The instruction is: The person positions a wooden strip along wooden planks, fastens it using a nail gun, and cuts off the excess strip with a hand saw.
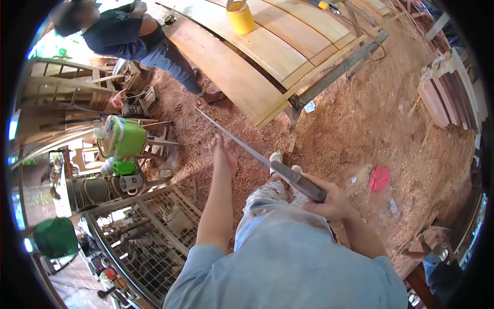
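Observation:
My right hand (329,200) is wrapped around the thick, dark grey-brown handle (298,181) of a long tool. Its narrow, straight blade (234,138) tapers away from me to the upper left; whether it is a saw or a knife I cannot tell. My left hand (225,153) is just below the blade, empty, with the palm turned up and the fingers apart. It does not appear to grip the blade. Beyond the tip stand wide, pale wooden boards (221,67) laid side by side on a support.
A yellow bucket (241,19) stands on the boards. Another person (139,38) is beside them at upper left. On my left are a green cooler box (123,136) and a wire-mesh cage (149,237). Stacked timber (450,95) stands at right; wood shavings and a red cloth (380,178) cover the floor.

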A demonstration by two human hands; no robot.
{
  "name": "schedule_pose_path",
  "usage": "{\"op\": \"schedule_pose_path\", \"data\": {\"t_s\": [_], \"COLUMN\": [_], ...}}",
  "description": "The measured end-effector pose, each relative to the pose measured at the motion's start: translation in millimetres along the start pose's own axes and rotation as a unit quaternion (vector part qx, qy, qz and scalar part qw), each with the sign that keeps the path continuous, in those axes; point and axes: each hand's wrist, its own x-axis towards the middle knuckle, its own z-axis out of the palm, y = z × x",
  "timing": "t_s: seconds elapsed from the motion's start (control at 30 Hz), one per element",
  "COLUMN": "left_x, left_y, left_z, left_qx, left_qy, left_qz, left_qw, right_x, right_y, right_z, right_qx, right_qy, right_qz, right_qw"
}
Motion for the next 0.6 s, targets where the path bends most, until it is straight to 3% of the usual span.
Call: {"op": "schedule_pose_path", "data": {"t_s": [0.07, 0.23, 0.3, 0.33, 0.4, 0.53, 0.6], "left_x": [14.7, 4.9, 16.9, 10.1, -0.9, 2.8, -2.9], "left_y": [-20.3, -49.4, -56.1, -49.0, -35.6, -40.8, -36.8], "left_z": [-6.9, 19.0, 24.2, 41.7, 74.5, 74.6, 78.8], "left_qx": [0.14, 0.105, 0.039, 0.041, 0.002, -0.013, 0.042], "left_qy": [0.136, 0.041, -0.008, -0.007, 0.03, 0.015, 0.015], "left_qz": [-0.101, -0.101, -0.09, -0.096, -0.103, -0.097, -0.101], "left_qw": [0.975, 0.988, 0.995, 0.995, 0.994, 0.995, 0.994], "right_x": [-3.1, 0.9, 5.7, 7.2, 11.7, 14.8, 17.4], "right_y": [-4.0, -16.9, -19.2, -19.8, -18.5, -27.9, -25.0], "right_z": [10.9, 37.3, 40.6, 42.8, 43.6, 43.4, 44.8], "right_qx": [-0.115, -0.257, -0.255, -0.254, -0.252, -0.284, -0.289], "right_qy": [0.04, 0.094, 0.097, 0.096, 0.107, 0.111, 0.11], "right_qz": [-0.045, -0.142, -0.094, -0.054, -0.071, -0.085, -0.089], "right_qw": [0.992, 0.951, 0.958, 0.961, 0.959, 0.949, 0.947]}}
